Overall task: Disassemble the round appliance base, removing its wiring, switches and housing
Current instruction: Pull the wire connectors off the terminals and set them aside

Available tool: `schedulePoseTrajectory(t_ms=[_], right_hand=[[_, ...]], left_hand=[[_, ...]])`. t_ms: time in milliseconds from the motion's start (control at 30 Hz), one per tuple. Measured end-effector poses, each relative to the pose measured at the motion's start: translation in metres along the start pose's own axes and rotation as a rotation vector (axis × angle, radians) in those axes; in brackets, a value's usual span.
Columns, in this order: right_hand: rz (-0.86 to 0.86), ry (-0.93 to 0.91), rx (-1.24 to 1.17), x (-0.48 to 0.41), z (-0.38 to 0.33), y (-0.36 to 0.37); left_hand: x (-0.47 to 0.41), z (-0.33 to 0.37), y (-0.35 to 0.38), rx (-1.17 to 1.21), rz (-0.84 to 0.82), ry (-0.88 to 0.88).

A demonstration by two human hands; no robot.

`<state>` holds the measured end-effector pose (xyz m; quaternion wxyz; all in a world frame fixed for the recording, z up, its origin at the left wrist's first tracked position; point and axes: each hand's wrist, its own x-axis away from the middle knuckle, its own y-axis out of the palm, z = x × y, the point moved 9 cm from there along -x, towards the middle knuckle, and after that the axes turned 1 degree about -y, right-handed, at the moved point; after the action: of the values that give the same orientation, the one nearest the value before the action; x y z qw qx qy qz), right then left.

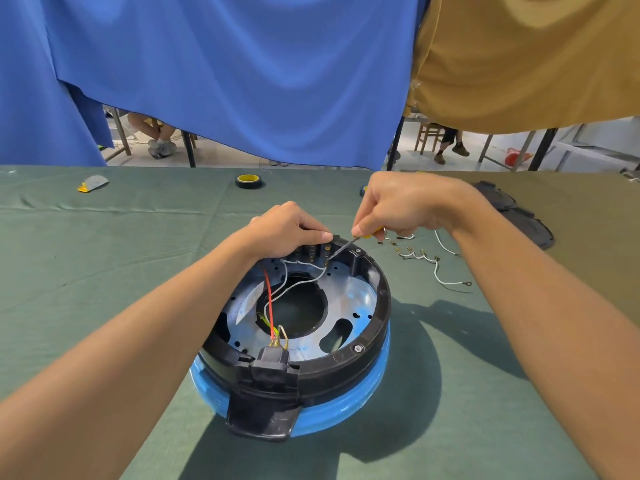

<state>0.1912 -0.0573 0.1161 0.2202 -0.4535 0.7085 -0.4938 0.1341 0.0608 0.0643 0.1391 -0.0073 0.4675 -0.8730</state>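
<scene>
Grip: left hand [287, 230] curled on base [346, 362] rim; right hand [398, 206] clenched round screwdriver [341, 249].

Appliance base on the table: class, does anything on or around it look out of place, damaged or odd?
Nothing looks damaged. The base lies opened with wiring exposed, and loose white wires lie on the cloth to its right, fitting a teardown.

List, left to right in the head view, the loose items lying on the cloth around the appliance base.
Grey-and-yellow scrap → tape roll → loose white wires → black cover
</scene>
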Motion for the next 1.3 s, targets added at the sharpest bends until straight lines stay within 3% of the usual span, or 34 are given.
schedulePoseTrajectory(t_ms=[233, 467, 667, 900, 1067, 1300], right_hand=[[0.129, -0.086, 0.081, 0.018, 0.005, 0.008], [-0.105, -0.008, -0.237, 0.008, 0.014, 0.017], [0.032, -0.073, 0.026, 0.016, 0.007, 0.007], [0.136, -0.140, 0.049, 0.028, -0.011, 0.002], [0.112, -0.146, 0.176, 0.025, -0.016, 0.024], [0.027, -0.131, 0.138, 0.020, -0.021, 0.026]], left_hand=[[0.002, 0.004, -0.001, -0.001, -0.006, -0.002], [0.002, 0.002, 0.000, -0.011, -0.013, -0.016], [0.001, 0.001, 0.000, 0.005, -0.013, -0.014], [0.000, 0.000, 0.001, -0.002, -0.012, -0.011], [-0.001, 0.002, 0.000, -0.027, -0.011, 0.015], [-0.001, 0.003, 0.001, -0.034, -0.018, 0.021]])
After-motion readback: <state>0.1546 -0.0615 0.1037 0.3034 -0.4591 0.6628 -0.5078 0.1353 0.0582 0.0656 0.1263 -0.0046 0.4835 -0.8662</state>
